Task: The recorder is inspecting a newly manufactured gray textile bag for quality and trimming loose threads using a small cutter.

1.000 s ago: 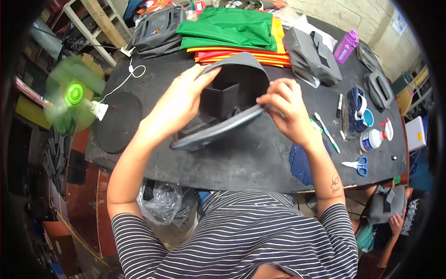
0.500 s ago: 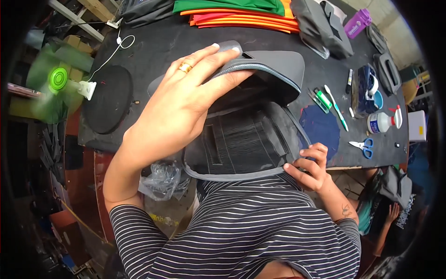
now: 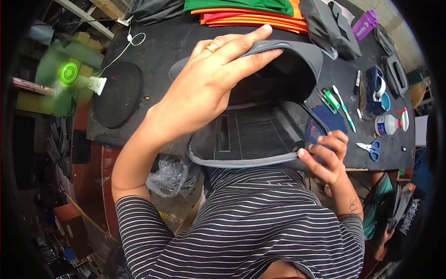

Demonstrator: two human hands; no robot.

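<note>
A dark grey zippered bag lies unzipped at the table's near edge, its black lining and stitched inner straps facing up. My left hand grips the raised upper half by its zipper edge, thumb and fingers on either side of the rim. A gold ring sits on one finger. At the lower right corner, my right hand pinches the bag's grey bound edge, fingers curled round it. The deep inside of the raised half is in shadow.
Right of the bag are a dark blue cloth piece, blue-handled scissors, a toothbrush and a spray bottle. Folded orange fabric lies at the back. A green fan stands left; a person is at lower right.
The bag's upper half is lifted higher and opened wider by my left hand. My right hand keeps its hold on the edge. The whole view has shifted slightly.
</note>
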